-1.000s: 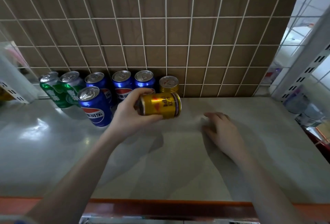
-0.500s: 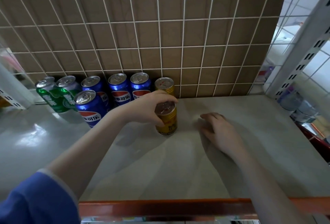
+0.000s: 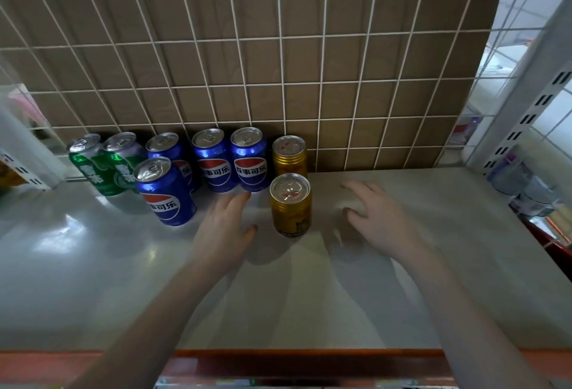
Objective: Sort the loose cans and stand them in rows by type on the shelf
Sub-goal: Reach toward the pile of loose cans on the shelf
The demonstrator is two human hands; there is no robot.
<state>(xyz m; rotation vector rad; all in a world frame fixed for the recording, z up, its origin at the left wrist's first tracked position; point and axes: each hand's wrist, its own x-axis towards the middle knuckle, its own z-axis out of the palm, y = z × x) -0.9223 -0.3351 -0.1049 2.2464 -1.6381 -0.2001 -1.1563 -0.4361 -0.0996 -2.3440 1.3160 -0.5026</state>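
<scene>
Because cans go in rows by type, the near gold can (image 3: 291, 204) stands upright just in front of the far gold can (image 3: 289, 153), right of the blue cans (image 3: 230, 159); the left hand (image 3: 224, 230) and right hand (image 3: 376, 218) lie relaxed, holding nothing, on the shelf (image 3: 309, 295).

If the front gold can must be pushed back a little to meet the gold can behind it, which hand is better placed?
Probably the left hand: it lies open just beside the front gold can. The right hand rests farther off, on the shelf.
</scene>
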